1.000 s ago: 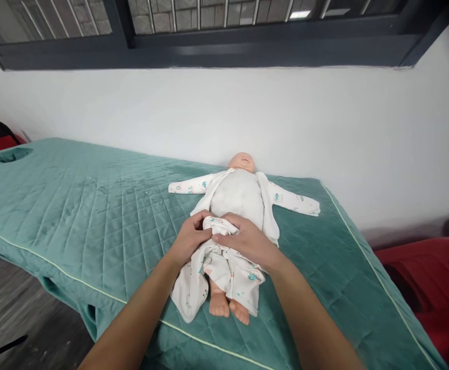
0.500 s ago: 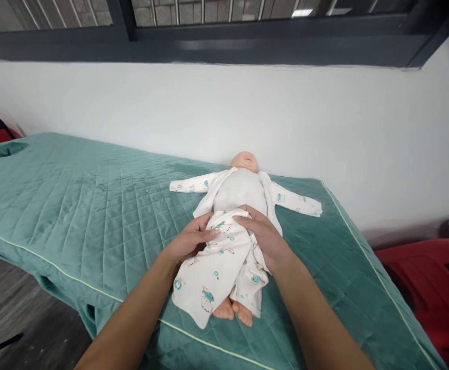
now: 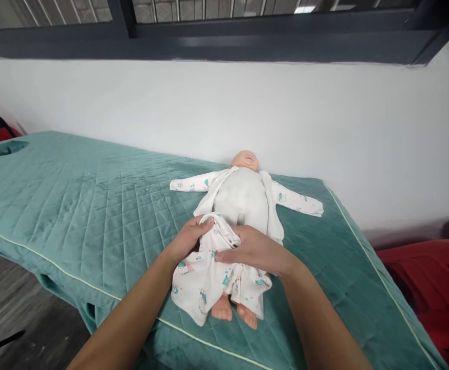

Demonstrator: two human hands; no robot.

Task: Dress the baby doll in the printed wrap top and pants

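Observation:
A baby doll point(image 3: 242, 192) lies on its back, its head toward the wall and its bare feet point(image 3: 222, 307) toward me. Its white printed jacket point(image 3: 297, 201) is spread wide, with both sleeves stretched out and the pale torso showing. Over the legs lies white printed baby clothing point(image 3: 193, 285), its upper edge bunched. My left hand point(image 3: 189, 238) pinches that edge on the left between thumb and fingers. My right hand point(image 3: 257, 250) grips the gathered cloth over the doll's lower body, some of its fingers hidden in the fabric.
The doll rests on a bed with a green quilted cover point(image 3: 105, 216), which has a face hole point(image 3: 7, 148) at the far left. Behind stands a white wall point(image 3: 151, 103) below a dark window frame point(image 3: 263, 46). A red plastic object point(image 3: 428, 288) is beside the bed's right end.
My right hand has moved down and left over the cloth. The clothing's top edge has been pulled leftward and bunched, uncovering more of the doll's lower torso, and the feet are slightly farther apart.

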